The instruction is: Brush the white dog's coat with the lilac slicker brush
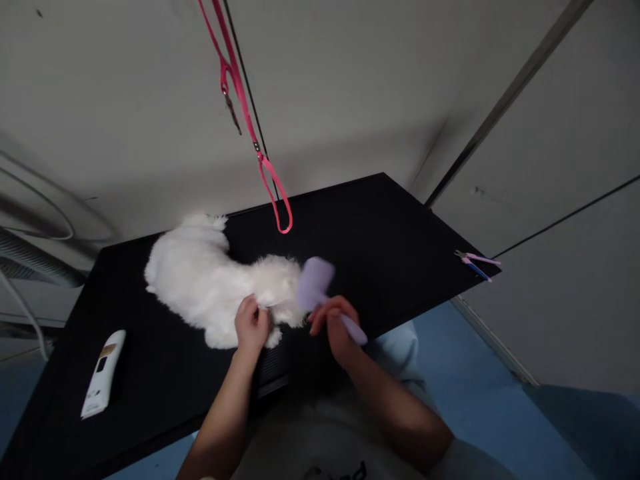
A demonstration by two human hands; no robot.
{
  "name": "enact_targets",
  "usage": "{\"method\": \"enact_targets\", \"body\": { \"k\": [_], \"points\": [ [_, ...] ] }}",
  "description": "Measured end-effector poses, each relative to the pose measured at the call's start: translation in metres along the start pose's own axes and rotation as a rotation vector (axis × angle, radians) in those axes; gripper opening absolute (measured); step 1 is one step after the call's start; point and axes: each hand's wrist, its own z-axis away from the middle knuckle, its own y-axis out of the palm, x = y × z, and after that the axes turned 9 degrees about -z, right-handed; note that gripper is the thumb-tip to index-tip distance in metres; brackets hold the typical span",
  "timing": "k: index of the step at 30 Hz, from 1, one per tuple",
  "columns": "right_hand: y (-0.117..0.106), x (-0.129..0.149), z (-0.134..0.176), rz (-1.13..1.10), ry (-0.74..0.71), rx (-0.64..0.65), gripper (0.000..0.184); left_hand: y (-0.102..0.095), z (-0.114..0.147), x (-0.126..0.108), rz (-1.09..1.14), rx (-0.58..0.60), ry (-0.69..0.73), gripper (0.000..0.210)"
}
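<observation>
A white fluffy dog (193, 273) lies on a black table, its head turned toward the table's near side. My left hand (253, 325) is closed at the side of its head, pinching what looks like a tuft of fur near the ear. In my right hand (337, 320) is a lilac slicker brush (316, 280), gripped by the handle. The brush's broad head is slightly blurred and close to the right of the dog's head, its back facing me. Whether the bristles touch the fur is hidden.
White clippers (104, 373) lie on the black tabletop (370, 227) at the near left. Nail clippers (475, 264) with pink and blue handles rest at the right corner. A pink loop leash (277, 193) hangs over the table's back edge. A grey hose (40, 257) is at the left.
</observation>
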Motion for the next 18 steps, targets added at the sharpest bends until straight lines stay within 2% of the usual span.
{"method": "enact_targets", "body": {
  "k": [2, 3, 5, 6, 7, 10, 11, 12, 14, 15, 16, 18],
  "points": [
    [0.003, 0.0, -0.002, -0.023, 0.202, 0.134, 0.032, 0.002, 0.0, -0.004, 0.147, -0.014, -0.201, 0.016],
    [0.004, 0.0, -0.004, -0.013, 0.218, 0.116, 0.031, 0.002, 0.001, -0.006, 0.216, -0.019, -0.303, 0.016],
    [0.005, -0.002, -0.008, 0.021, 0.084, -0.032, 0.03, 0.004, 0.002, -0.008, 0.346, -0.028, -0.472, 0.016],
    [0.005, -0.002, -0.009, 0.03, 0.021, -0.068, 0.03, 0.005, 0.003, -0.009, 0.414, -0.031, -0.532, 0.016],
    [0.006, -0.003, -0.011, 0.027, 0.019, -0.036, 0.03, 0.006, 0.004, -0.01, 0.487, -0.039, -0.579, 0.016],
    [0.008, -0.005, -0.016, -0.007, 0.244, 0.201, 0.031, 0.01, 0.008, -0.012, 0.693, -0.065, -0.665, 0.021],
    [0.01, -0.006, -0.018, -0.009, 0.276, 0.206, 0.03, 0.011, 0.009, -0.013, 0.729, -0.074, -0.685, 0.023],
    [0.011, -0.006, -0.02, -0.006, 0.253, 0.154, 0.03, 0.013, 0.01, -0.013, 0.747, -0.088, -0.701, 0.024],
    [0.013, -0.005, -0.024, 0.007, 0.119, -0.006, 0.029, 0.015, 0.012, -0.013, 0.761, -0.122, -0.723, 0.027],
    [0.015, -0.005, -0.025, 0.013, 0.097, -0.016, 0.029, 0.016, 0.012, -0.012, 0.77, -0.137, -0.724, 0.028],
    [0.016, -0.004, -0.027, 0.018, 0.135, 0.036, 0.029, 0.017, 0.013, -0.012, 0.789, -0.13, -0.717, 0.028],
    [0.017, -0.004, -0.031, 0.03, 0.315, 0.194, 0.03, 0.018, 0.014, -0.011, 0.854, -0.088, -0.702, 0.03]
  ]
}}
